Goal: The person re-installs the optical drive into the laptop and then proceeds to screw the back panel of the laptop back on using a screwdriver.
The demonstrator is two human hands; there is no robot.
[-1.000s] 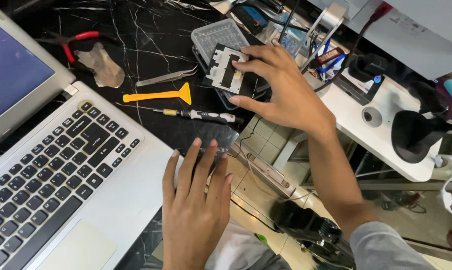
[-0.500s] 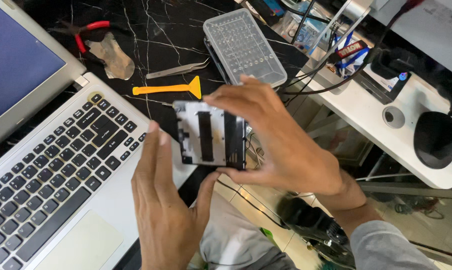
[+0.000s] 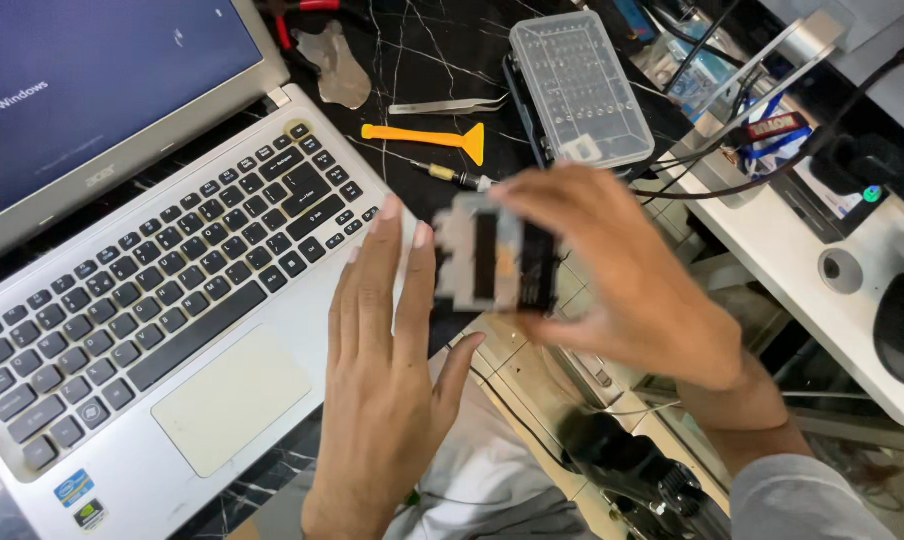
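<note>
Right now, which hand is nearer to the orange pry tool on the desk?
Right. The right hand is just below and right of the orange pry tool, holding a small black part. The left hand lies farther down, at the laptop edge.

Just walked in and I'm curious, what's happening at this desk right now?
A person holds a small flat black-and-grey part in the right hand, above the edge of a dark marble table. The left hand is open beside it, over the corner of an open silver laptop. An orange pry tool, tweezers and a clear bit case lie behind.
</note>
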